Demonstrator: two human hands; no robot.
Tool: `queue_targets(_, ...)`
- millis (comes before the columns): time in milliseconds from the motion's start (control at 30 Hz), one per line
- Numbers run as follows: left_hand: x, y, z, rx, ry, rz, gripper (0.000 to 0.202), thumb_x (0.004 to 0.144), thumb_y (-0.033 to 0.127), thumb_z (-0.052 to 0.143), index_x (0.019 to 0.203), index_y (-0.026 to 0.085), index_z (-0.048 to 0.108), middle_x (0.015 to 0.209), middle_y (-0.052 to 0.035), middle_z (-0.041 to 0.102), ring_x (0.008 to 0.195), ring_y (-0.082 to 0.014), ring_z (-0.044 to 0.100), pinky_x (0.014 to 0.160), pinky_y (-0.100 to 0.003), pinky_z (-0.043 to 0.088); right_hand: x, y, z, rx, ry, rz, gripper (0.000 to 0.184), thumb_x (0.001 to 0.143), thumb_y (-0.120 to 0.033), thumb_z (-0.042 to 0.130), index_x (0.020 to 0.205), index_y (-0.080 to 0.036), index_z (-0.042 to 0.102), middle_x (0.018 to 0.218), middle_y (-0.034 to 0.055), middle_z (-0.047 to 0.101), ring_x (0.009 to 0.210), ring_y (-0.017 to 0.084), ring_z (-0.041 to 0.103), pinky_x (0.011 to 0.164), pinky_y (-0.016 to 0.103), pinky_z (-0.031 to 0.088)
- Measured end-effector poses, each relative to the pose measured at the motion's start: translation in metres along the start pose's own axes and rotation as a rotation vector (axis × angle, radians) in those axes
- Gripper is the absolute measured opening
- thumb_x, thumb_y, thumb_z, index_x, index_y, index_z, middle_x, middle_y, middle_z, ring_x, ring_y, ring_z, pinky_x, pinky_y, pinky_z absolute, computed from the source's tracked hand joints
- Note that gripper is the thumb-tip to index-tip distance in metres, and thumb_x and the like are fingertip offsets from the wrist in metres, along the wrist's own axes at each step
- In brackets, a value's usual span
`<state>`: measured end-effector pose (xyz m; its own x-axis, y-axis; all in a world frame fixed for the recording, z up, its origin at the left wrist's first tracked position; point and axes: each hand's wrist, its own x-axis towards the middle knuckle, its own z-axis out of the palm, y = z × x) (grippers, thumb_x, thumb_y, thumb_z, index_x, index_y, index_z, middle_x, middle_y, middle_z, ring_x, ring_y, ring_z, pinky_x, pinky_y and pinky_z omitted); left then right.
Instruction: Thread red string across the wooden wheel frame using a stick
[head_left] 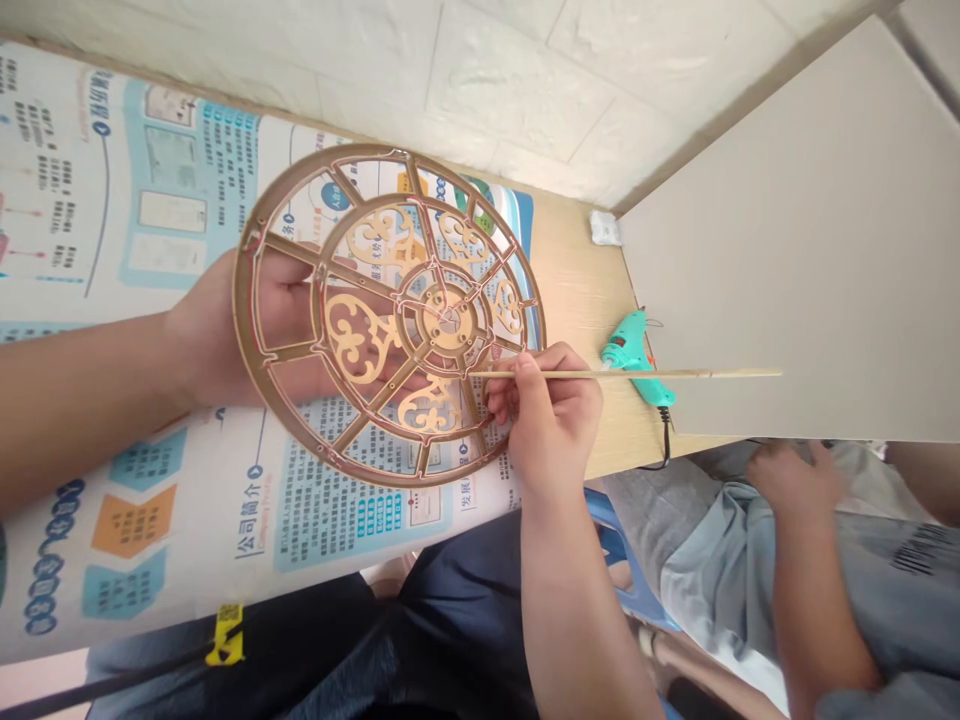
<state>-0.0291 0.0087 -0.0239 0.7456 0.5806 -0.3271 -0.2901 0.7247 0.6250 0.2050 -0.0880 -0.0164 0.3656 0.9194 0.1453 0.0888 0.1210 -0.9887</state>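
One round frame (430, 318) with at least five scrollwork pieces (390, 332), one thin stick (637, 375), one glue gun (636, 345), one white item (605, 228) and the person's two hands (553, 415) were in view.

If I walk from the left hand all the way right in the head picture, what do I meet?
The person's left hand, the round golden frame, the right hand, the teal glue gun, another person's hand.

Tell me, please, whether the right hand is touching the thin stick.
Touching: the head view shows the right hand gripping the thin stick, its thumb pressed across it.
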Motion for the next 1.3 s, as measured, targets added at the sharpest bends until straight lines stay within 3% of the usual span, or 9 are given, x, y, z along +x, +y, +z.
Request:
queue_targets(333, 0.0, -0.001, -0.005, -0.032, -0.007, 0.007, 0.064, 0.105, 0.056, 0.047, 0.15, 0.011, 0.056, 0.151, -0.0115, 0.061, 0.159, -0.041, 0.036, 0.131, -0.061, 0.04, -0.002, 0.0, -0.001, -0.048, -0.04, -0.033, 0.032, 0.096, -0.031, 0.071, 0.071, -0.021, 0.055, 0.065, -0.0008, 0.067, 0.047, 0.009, 0.059, 0.041, 0.018, 0.042)
queue_targets(533, 0.0, 0.0, -0.006, -0.011, -0.023, -0.009, 0.065, 0.104, 0.057, 0.046, 0.148, 0.01, 0.058, 0.149, -0.0121, 0.063, 0.159, -0.0435, 0.035, 0.127, -0.065, 0.045, -0.001, 0.0, -0.001, -0.012, -0.038, -0.031, 0.031, 0.097, -0.028, 0.07, 0.071, -0.021, 0.055, 0.062, -0.0013, 0.067, 0.046, 0.008, 0.059, 0.041, 0.017, 0.044)
queue_targets(667, 0.003, 0.0, -0.004, -0.012, 0.038, -0.01, 0.06, 0.105, 0.054, 0.044, 0.142, 0.011, 0.064, 0.142, -0.0118, 0.067, 0.159, -0.0448, 0.037, 0.123, -0.069, 0.049, 0.0, -0.002, -0.001, 0.036, -0.009, -0.009, 0.03, 0.096, -0.031, 0.072, 0.072, -0.022, 0.056, 0.061, -0.0016, 0.068, 0.044, 0.009, 0.059, 0.038, 0.018, 0.043)
queue_targets(900, 0.002, 0.001, -0.001, -0.209, 0.092, -0.02, 0.056, 0.108, 0.047, 0.037, 0.139, 0.01, 0.066, 0.133, -0.0126, 0.071, 0.154, -0.0449, 0.045, 0.117, -0.069, 0.056, 0.0, -0.002, 0.0, 0.01, -0.026, -0.034, 0.03, 0.096, -0.03, 0.073, 0.073, -0.022, 0.056, 0.064, -0.0011, 0.07, 0.045, 0.009, 0.059, 0.04, 0.018, 0.044)
queue_targets(1300, 0.001, 0.005, 0.012, -0.245, 0.246, -0.029, 0.059, 0.109, 0.047, 0.037, 0.137, 0.004, 0.066, 0.13, -0.0171, 0.071, 0.148, -0.0509, 0.048, 0.101, -0.071, 0.061, -0.001, 0.0, -0.001, -0.068, -0.021, -0.033, 0.029, 0.095, -0.03, 0.072, 0.071, -0.021, 0.058, 0.064, 0.0003, 0.069, 0.046, 0.01, 0.061, 0.039, 0.019, 0.042)
